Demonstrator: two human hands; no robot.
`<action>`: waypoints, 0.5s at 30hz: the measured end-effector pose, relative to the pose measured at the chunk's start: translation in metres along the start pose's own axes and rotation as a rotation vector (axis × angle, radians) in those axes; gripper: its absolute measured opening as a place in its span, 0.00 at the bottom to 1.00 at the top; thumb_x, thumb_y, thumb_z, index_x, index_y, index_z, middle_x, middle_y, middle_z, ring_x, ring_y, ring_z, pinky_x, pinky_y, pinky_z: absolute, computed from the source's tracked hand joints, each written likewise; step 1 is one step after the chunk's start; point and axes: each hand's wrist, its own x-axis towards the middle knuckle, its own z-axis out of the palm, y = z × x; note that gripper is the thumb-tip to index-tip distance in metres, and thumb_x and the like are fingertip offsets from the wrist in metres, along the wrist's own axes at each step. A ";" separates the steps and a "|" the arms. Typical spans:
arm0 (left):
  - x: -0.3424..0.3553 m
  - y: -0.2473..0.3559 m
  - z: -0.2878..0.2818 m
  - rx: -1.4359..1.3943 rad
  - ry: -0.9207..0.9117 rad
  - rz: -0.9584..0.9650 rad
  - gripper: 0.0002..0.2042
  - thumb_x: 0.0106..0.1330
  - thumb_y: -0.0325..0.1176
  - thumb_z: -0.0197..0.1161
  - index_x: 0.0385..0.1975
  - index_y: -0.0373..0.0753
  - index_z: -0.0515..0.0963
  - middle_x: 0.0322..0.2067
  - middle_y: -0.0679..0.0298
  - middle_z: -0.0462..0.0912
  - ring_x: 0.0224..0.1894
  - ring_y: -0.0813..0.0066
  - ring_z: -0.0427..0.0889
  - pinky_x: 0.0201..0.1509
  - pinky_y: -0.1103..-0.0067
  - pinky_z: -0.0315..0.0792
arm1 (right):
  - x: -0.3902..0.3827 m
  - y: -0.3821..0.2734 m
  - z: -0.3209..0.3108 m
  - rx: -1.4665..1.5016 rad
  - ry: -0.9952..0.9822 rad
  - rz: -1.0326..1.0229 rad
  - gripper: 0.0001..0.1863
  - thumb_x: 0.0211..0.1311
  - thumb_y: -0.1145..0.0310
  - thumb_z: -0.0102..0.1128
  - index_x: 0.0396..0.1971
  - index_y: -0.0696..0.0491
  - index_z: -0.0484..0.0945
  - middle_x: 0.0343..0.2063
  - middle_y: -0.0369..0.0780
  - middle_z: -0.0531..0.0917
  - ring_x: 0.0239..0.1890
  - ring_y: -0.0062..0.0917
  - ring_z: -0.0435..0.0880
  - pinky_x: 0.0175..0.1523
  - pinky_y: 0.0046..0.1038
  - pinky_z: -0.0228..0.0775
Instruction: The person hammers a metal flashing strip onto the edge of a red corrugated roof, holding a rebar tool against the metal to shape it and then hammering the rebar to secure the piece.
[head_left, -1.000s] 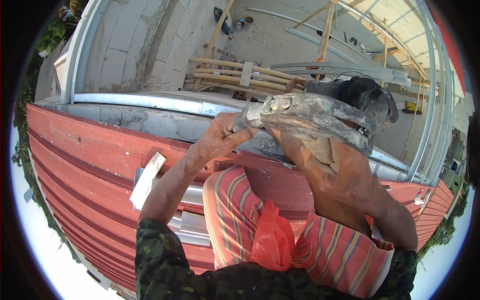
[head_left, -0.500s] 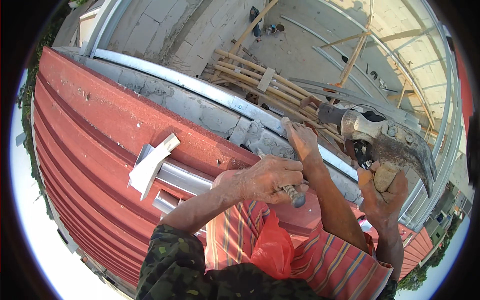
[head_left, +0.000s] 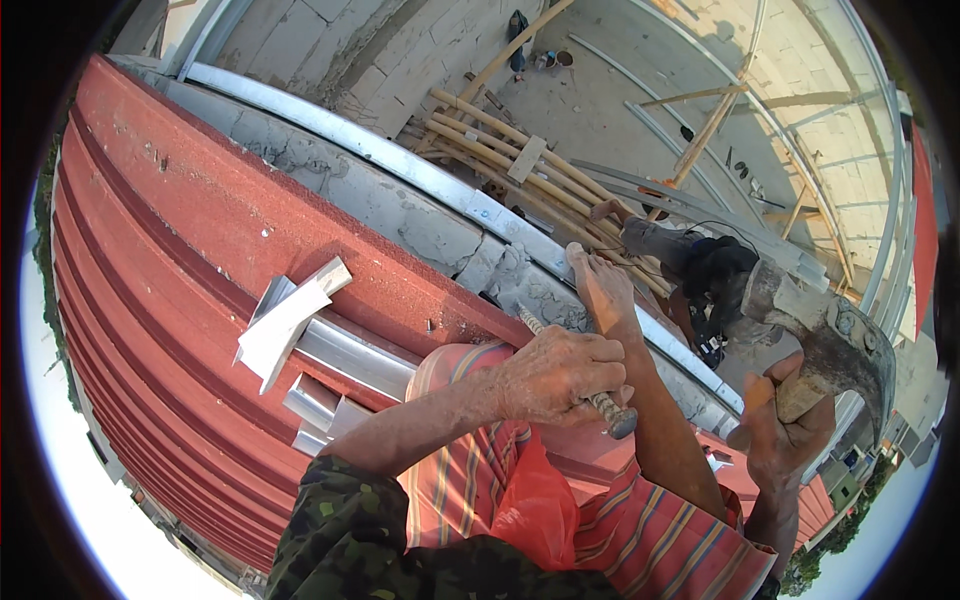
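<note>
My left hand (head_left: pixel 565 375) is closed around a ribbed steel rod (head_left: pixel 608 408), like a chisel made of rebar. Its blunt end sticks out toward me, and the other end slants toward the broken mortar on the wall top (head_left: pixel 375 210); its exact tip is hard to make out. On the right, my right hand (head_left: pixel 790 425) grips a worn claw hammer (head_left: pixel 850 345) by its wooden handle, the head raised well away from the rod. My bare foot (head_left: pixel 603 288) rests on the wall beside a galvanized metal channel (head_left: pixel 400 163).
Red ribbed roofing (head_left: pixel 200 270) slopes off to the left, with cut metal pieces (head_left: pixel 290 325) lying on it. Beyond the wall, far below, are bamboo poles (head_left: pixel 530 175), metal profiles and a person in dark clothing (head_left: pixel 715 275). A red plastic bag (head_left: pixel 538 510) sits at my lap.
The hammer and my right hand have moved right and a little down, away from the rod. My left hand, still holding the rod, appears slightly lower and to the right; the view has shifted a little.
</note>
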 end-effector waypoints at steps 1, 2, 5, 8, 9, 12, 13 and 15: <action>-0.001 -0.002 0.001 -0.006 0.052 0.008 0.08 0.48 0.28 0.65 0.21 0.40 0.70 0.20 0.64 0.66 0.22 0.65 0.72 0.21 0.71 0.66 | 0.001 -0.001 0.001 0.006 0.008 -0.009 0.10 0.54 0.79 0.61 0.35 0.61 0.71 0.23 0.34 0.75 0.21 0.12 0.69 0.26 0.16 0.60; 0.000 -0.002 0.001 -0.003 0.056 0.008 0.08 0.48 0.28 0.65 0.21 0.40 0.70 0.20 0.64 0.66 0.22 0.65 0.72 0.21 0.71 0.66 | 0.002 -0.002 0.001 0.012 0.016 -0.018 0.10 0.54 0.78 0.60 0.35 0.62 0.71 0.23 0.34 0.75 0.20 0.12 0.69 0.26 0.16 0.60; 0.002 -0.002 -0.004 -0.026 0.109 -0.018 0.07 0.48 0.27 0.63 0.20 0.40 0.70 0.20 0.64 0.65 0.21 0.64 0.72 0.21 0.71 0.66 | 0.003 -0.021 -0.002 0.041 -0.025 0.112 0.09 0.55 0.78 0.58 0.35 0.63 0.71 0.23 0.35 0.75 0.17 0.13 0.69 0.26 0.16 0.61; 0.001 0.000 -0.008 -0.024 0.152 0.005 0.07 0.48 0.26 0.63 0.19 0.40 0.69 0.19 0.64 0.65 0.20 0.64 0.71 0.20 0.71 0.65 | 0.003 -0.021 -0.010 0.059 -0.085 -0.012 0.07 0.56 0.78 0.56 0.34 0.63 0.71 0.21 0.35 0.73 0.16 0.13 0.69 0.23 0.15 0.60; -0.001 0.000 -0.008 -0.030 0.158 -0.001 0.07 0.49 0.26 0.62 0.19 0.40 0.69 0.19 0.63 0.65 0.19 0.63 0.71 0.20 0.71 0.64 | 0.002 -0.020 -0.010 0.060 -0.096 -0.020 0.07 0.56 0.78 0.56 0.34 0.63 0.71 0.21 0.35 0.73 0.16 0.13 0.69 0.23 0.15 0.60; -0.003 -0.002 -0.012 -0.039 0.196 -0.005 0.08 0.51 0.26 0.62 0.18 0.39 0.68 0.19 0.63 0.65 0.19 0.62 0.70 0.21 0.71 0.63 | -0.007 -0.020 -0.016 0.055 0.041 -0.030 0.06 0.56 0.77 0.56 0.32 0.60 0.69 0.21 0.37 0.71 0.16 0.13 0.69 0.18 0.15 0.60; -0.004 -0.003 -0.012 -0.043 0.215 -0.005 0.09 0.52 0.26 0.62 0.18 0.39 0.68 0.19 0.62 0.65 0.19 0.62 0.70 0.21 0.71 0.63 | -0.003 -0.012 -0.030 0.047 0.032 -0.044 0.06 0.56 0.77 0.56 0.32 0.60 0.69 0.21 0.37 0.71 0.16 0.13 0.69 0.18 0.15 0.60; 0.002 -0.006 -0.011 -0.061 0.249 0.020 0.09 0.53 0.26 0.62 0.18 0.38 0.67 0.19 0.62 0.65 0.19 0.61 0.70 0.21 0.70 0.63 | 0.000 -0.006 -0.049 0.127 -0.149 -0.285 0.08 0.57 0.77 0.55 0.36 0.59 0.68 0.26 0.38 0.72 0.16 0.14 0.69 0.18 0.15 0.60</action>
